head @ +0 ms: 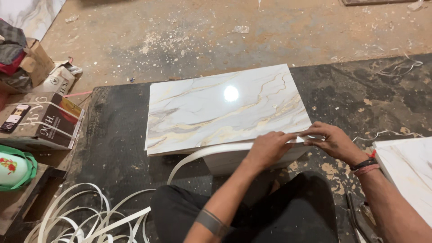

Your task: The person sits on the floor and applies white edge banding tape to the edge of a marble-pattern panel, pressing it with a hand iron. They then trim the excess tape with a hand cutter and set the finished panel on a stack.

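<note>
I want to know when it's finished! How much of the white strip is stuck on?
Done: cannot tell. In hand: the left hand and right hand press the white strip against the marble-look panel at its near right edge. Left: the strip to the left curves away loose.

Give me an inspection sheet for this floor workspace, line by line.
Surface: black mat, dusty, chips scattered.
Job's things: marble-look panel lying flat; white edge strip along its near edge.
Clutter: loose strip coils, cardboard boxes, metal tool.
Grippers: left hand and right hand pressing the strip onto the edge.
Cables: nothing seen.
Surroundings: sawdust-covered floor; second panel at right.
</note>
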